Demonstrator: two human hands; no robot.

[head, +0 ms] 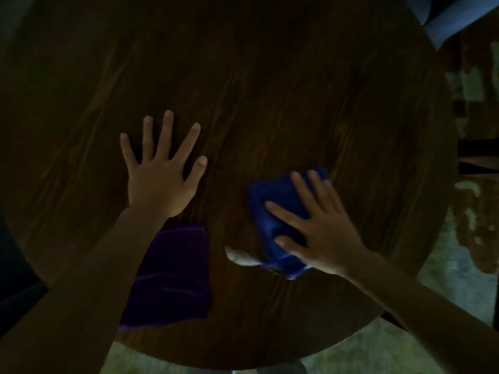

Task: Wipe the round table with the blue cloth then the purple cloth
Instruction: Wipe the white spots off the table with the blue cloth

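Dim light falls on the round table (270, 76), a dark wood top that fills most of the view, with a worn, patchy floor (464, 265) showing past its right edge. Pressed flat on the wood left of centre is the left hand (159, 179), all 5 fingers spread apart and empty. Under its forearm, near the table's near edge, lies the purple cloth (175, 276), flat and partly covered by the arm. Right of it, apart from it, the right hand (321, 225) presses down on the blue cloth (275, 209), fingers splayed over the bunched fabric. A pale smear (240, 257), possibly dirt or residue, touches that cloth's near left corner.
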